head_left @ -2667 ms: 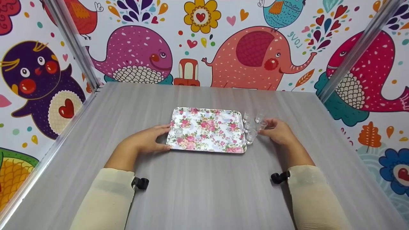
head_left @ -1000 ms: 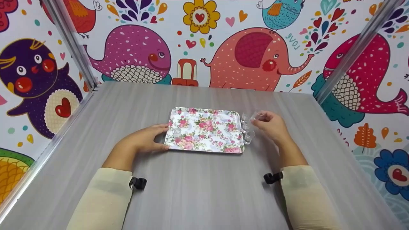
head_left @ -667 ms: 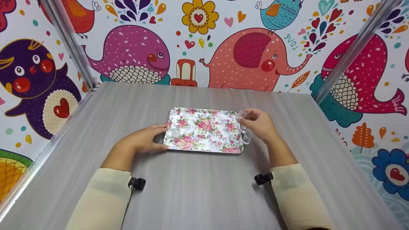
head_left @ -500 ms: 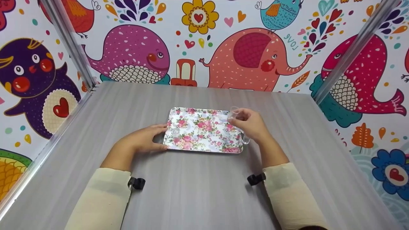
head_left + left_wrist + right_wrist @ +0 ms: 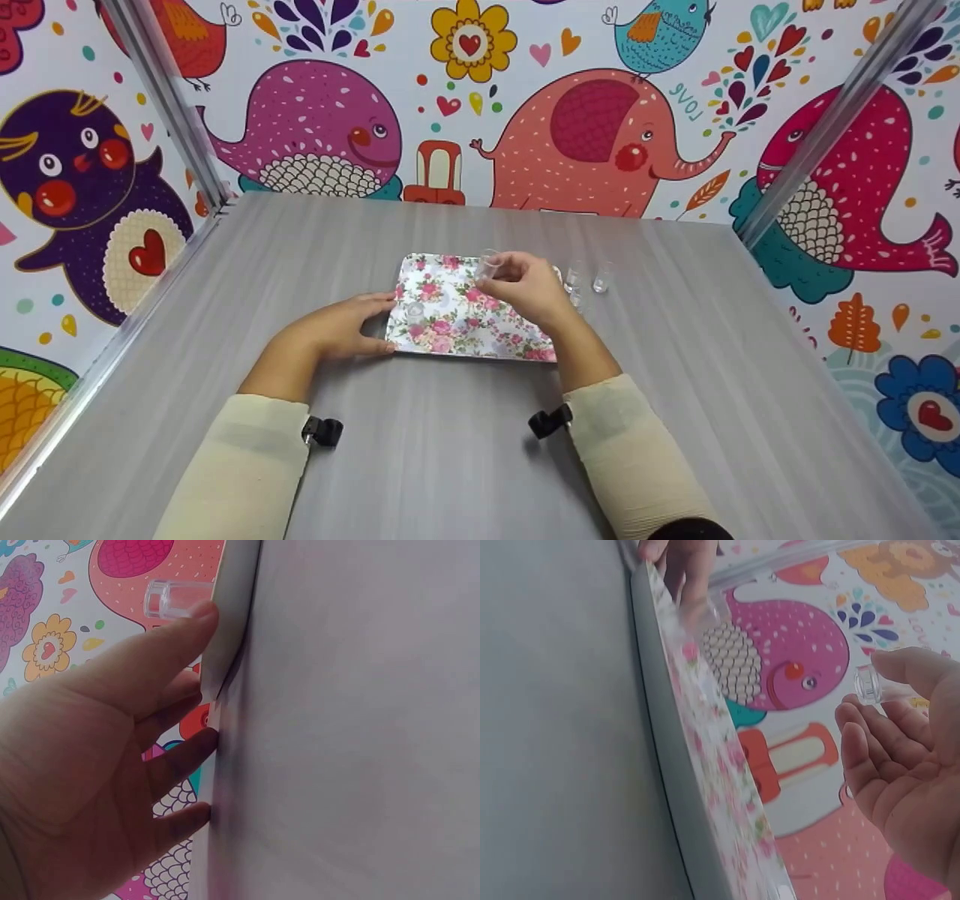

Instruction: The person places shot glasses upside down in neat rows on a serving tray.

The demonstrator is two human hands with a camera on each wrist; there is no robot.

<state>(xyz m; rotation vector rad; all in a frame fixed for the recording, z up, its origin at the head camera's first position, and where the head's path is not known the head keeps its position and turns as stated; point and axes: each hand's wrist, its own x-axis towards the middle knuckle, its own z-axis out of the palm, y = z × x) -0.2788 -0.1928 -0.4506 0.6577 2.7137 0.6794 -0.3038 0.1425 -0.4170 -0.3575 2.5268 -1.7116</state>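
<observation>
A small clear shot glass (image 5: 487, 265) is pinched between the thumb and fingers of my right hand (image 5: 527, 291), held over the middle of the floral tray (image 5: 450, 330). In the right wrist view the glass's thick base (image 5: 868, 685) sticks out past the fingertips. My left hand (image 5: 341, 326) rests at the tray's left edge, fingers spread and thumb by the near corner. The left wrist view has its thumb (image 5: 201, 613) touching the tray's side wall. One clear glass (image 5: 415, 311) stands on the tray's left part, close to that hand.
Several more clear glasses (image 5: 601, 279) stand on the grey table (image 5: 450, 450) just right of the tray, partly behind my right hand. Walls printed with cartoon animals (image 5: 592, 142) close off the back and sides. Metal posts (image 5: 821, 127) stand at the corners.
My right hand reached among the glasses on the right, took hold of one and carried it left over the tray. The left hand and tray have stayed put.
</observation>
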